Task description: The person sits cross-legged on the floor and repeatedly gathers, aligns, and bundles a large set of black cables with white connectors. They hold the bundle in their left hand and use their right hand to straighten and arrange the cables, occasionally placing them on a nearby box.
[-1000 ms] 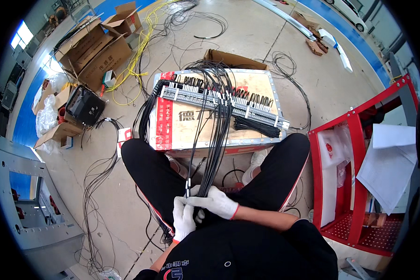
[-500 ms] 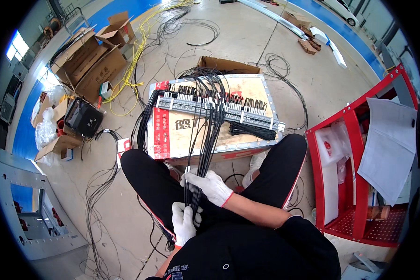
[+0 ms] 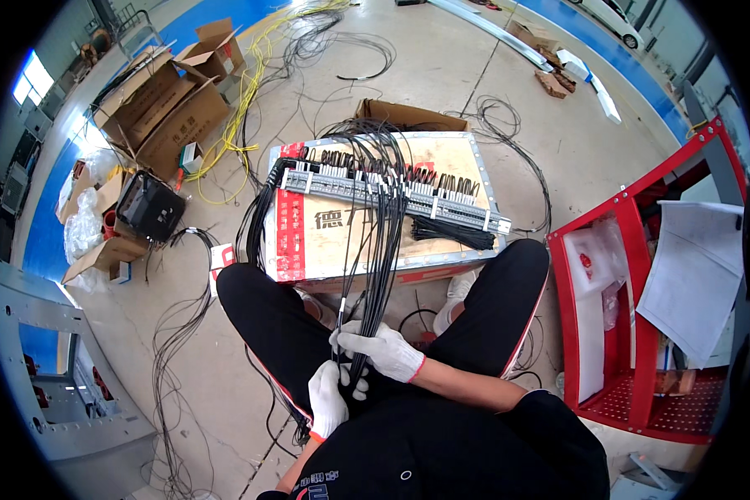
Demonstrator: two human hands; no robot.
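A bundle of thin black cables (image 3: 379,287) runs from a long grey terminal block strip (image 3: 458,215) down toward my lap. My right hand (image 3: 385,352), in a white glove, is closed round the bundle. Below and to its left, my white-gloved left hand (image 3: 329,402) pinches a few cables standing a little apart from the bundle. A white sleeve marker (image 3: 342,306) shows on these cables just above my hands. The lower cable ends are partly hidden by my gloves and dark clothes. The strip lies across a wooden crate (image 3: 325,262), with white-tagged wires along its far side.
To the right stands a red metal frame (image 3: 642,333) with papers (image 3: 693,279) hanging on it. A grey metal cabinet (image 3: 58,417) is at the left. Cardboard boxes (image 3: 179,121), a black case (image 3: 150,208), yellow cable (image 3: 250,92) and loose black cables (image 3: 171,358) lie on the floor.
Both hands have shifted slightly right. The cables at my left hand now stand farther from the main bundle, and their white sleeve marker has moved right. The hanging papers have swung.
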